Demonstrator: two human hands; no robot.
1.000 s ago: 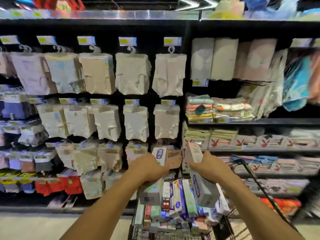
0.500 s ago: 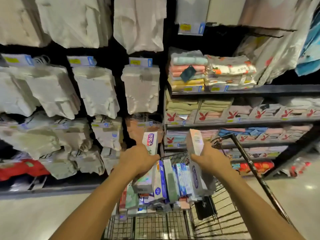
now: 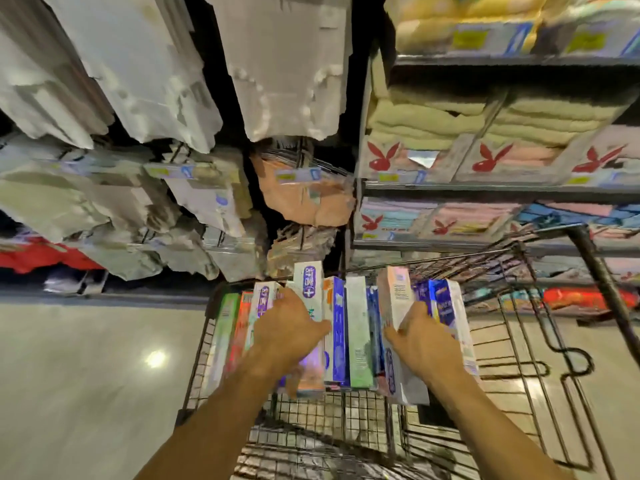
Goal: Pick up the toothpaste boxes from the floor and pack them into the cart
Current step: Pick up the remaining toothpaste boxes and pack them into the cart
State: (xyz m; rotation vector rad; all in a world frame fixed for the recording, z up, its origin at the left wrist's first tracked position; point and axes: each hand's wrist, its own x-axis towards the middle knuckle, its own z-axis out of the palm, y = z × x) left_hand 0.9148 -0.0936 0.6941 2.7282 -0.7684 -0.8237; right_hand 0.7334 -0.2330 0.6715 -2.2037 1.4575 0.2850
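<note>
Beside the shelf [image 3: 485, 189], the wire cart [image 3: 349, 415] holds the toothpaste boxes [image 3: 358, 334], packed side by side on their narrow edges, prob. so more fit per row. Long axes are all parallel, running away from the person twd the shelf; far ends look raised. Left hand [image 3: 289, 336] has its fingers curled round a white/purple box [image 3: 309, 282] in the row's left part. Right hand [image 3: 420, 341] grips another box [image 3: 394, 292] near the right end. Both are aligned w/ the row, likely for slotting in.
</note>
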